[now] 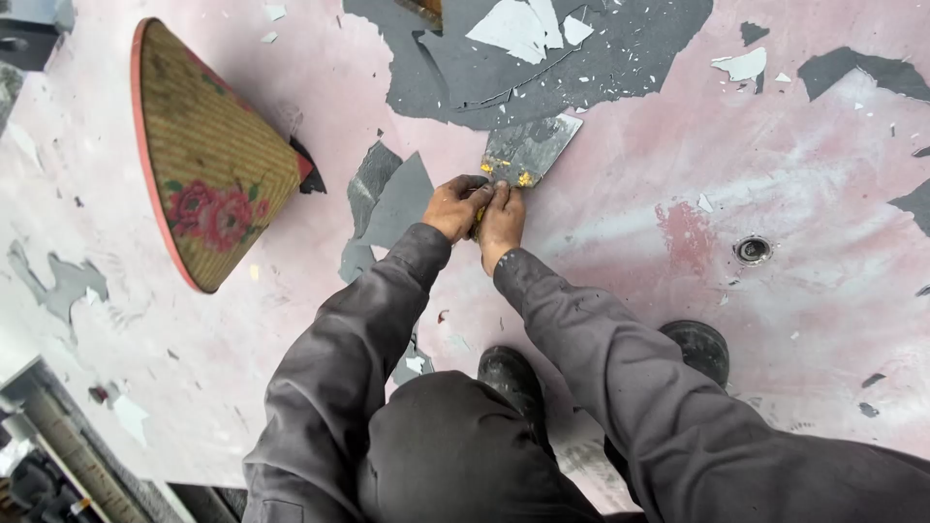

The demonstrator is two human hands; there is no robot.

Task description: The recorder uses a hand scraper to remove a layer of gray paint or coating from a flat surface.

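We see both hands clamped together on a wide scraper (pixel 528 150): left hand (pixel 455 205) and right hand (pixel 502 223) wrapped tight round its handle, which is mostly hidden under the fingers (only yellow bits show). Blade lies flat on the pink painted floor (pixel 620 223), its edge at the bare grey patch (pixel 542 68). Conical woven hat (pixel 208 155) rests well left. Black boots (pixel 513 378) partly covered by knees. Small round drain (pixel 753 250) to the right; bottom-left corner clutter too blurry to id.

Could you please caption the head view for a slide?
Both hands, left hand and right hand, grip a wide scraper against peeling pink floor paint, conical hat nearby.
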